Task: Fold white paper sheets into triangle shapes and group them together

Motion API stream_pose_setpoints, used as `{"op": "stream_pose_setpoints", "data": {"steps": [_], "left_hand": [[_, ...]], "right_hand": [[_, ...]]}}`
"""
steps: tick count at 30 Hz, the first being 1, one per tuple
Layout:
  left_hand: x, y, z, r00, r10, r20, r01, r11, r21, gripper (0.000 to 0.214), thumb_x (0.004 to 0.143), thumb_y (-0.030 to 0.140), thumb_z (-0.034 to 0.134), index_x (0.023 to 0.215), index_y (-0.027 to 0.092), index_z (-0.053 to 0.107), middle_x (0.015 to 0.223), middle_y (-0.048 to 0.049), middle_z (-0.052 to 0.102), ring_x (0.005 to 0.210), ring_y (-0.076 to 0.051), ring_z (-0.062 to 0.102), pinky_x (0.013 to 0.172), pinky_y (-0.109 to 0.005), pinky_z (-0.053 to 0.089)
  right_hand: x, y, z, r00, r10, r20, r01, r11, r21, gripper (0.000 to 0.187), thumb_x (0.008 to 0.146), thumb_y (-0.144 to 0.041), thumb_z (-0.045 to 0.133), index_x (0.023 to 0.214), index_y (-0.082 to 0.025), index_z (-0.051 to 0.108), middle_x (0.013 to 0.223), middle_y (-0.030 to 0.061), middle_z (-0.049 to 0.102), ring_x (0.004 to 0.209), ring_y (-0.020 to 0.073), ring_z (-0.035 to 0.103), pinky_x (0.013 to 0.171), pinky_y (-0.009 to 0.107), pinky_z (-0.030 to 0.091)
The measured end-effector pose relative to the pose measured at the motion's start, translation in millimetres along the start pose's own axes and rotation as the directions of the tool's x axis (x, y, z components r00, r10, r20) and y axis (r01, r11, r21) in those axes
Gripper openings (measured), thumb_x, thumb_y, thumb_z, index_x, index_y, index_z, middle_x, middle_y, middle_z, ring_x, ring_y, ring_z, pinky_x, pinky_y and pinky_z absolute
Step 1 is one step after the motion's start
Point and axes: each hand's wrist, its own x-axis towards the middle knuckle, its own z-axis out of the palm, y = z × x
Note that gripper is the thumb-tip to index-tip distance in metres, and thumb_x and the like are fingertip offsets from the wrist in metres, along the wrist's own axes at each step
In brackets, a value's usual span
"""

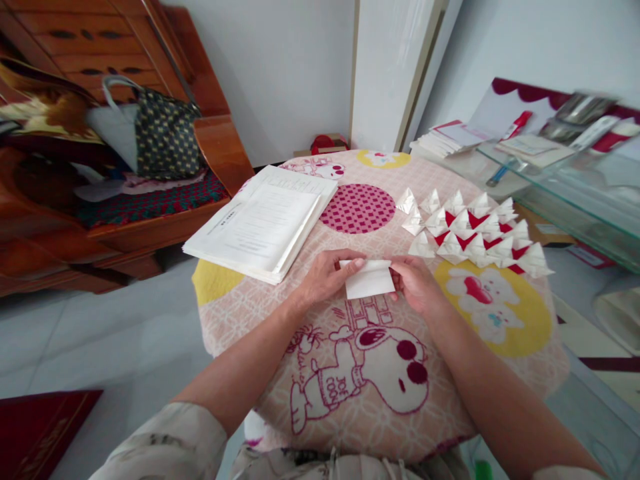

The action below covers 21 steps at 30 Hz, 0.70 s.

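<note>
A small folded sheet of white paper (370,283) is held between both my hands, just above the cloth-covered table. My left hand (333,272) pinches its left edge, thumb lying on top. At the paper's upper right corner, my right hand (413,281) grips with its fingers partly behind the sheet. To the right, rows of folded white paper pieces (453,248) with pointed tips stand on the table, some showing red between them. Left of my hands lies a stack of printed paper sheets (250,220).
The table's patterned cloth (360,373) shows a cartoon dog. A glass shelf (575,180) with pens and papers stands close on the right. At the left is a wooden bench (165,213) holding a checked bag (167,133). A dark red item (45,433) lies lower left.
</note>
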Motion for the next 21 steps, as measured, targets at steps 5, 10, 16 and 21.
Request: {"op": "stream_pose_setpoints", "data": {"steps": [5,10,16,21], "left_hand": [[3.0,-8.8,-0.1,0.992,-0.103,-0.067,0.093,0.987,-0.129,0.043,0.088,0.052,0.061,0.073,0.011,0.064,0.059,-0.0007,0.057,0.05,-0.008,0.045,0.045,-0.021,0.032],[3.3,-12.1,-0.5,0.994,-0.102,-0.039,0.088,0.958,-0.272,0.031,0.08,0.04,0.071,0.087,0.01,0.067,0.073,-0.0031,0.066,0.059,-0.01,0.055,0.051,-0.02,0.04],[1.6,-12.9,1.3,0.991,-0.131,0.042,0.136,0.888,-0.438,0.04,0.077,0.031,0.075,0.109,0.01,0.067,0.093,-0.0094,0.074,0.072,-0.016,0.067,0.061,-0.025,0.053],[2.7,-13.2,-1.7,0.995,-0.096,0.04,0.103,0.866,-0.49,0.053,0.076,0.03,0.076,0.123,0.011,0.062,0.102,-0.0121,0.075,0.083,-0.019,0.071,0.071,-0.03,0.057]], "right_hand": [[-0.5,1.2,-2.6,0.999,0.019,0.027,-0.017,0.998,-0.065,0.048,0.08,-0.062,0.065,0.068,-0.016,0.063,0.057,0.0044,0.066,0.04,0.012,0.057,0.032,0.02,0.039],[-0.6,1.8,-6.0,0.998,-0.014,0.067,0.027,0.979,-0.2,0.042,0.077,-0.056,0.072,0.066,-0.016,0.063,0.055,0.0036,0.067,0.039,0.0105,0.055,0.034,0.019,0.038],[-3.0,0.6,-8.7,0.991,-0.038,0.127,0.082,0.929,-0.361,0.029,0.074,-0.037,0.075,0.059,-0.016,0.063,0.048,0.0007,0.062,0.039,0.0081,0.052,0.035,0.017,0.034],[-5.1,-1.8,-5.9,0.996,-0.035,0.083,0.058,0.955,-0.291,0.026,0.069,-0.035,0.076,0.058,-0.016,0.064,0.05,0.0009,0.063,0.038,0.0079,0.052,0.034,0.017,0.034]]}}
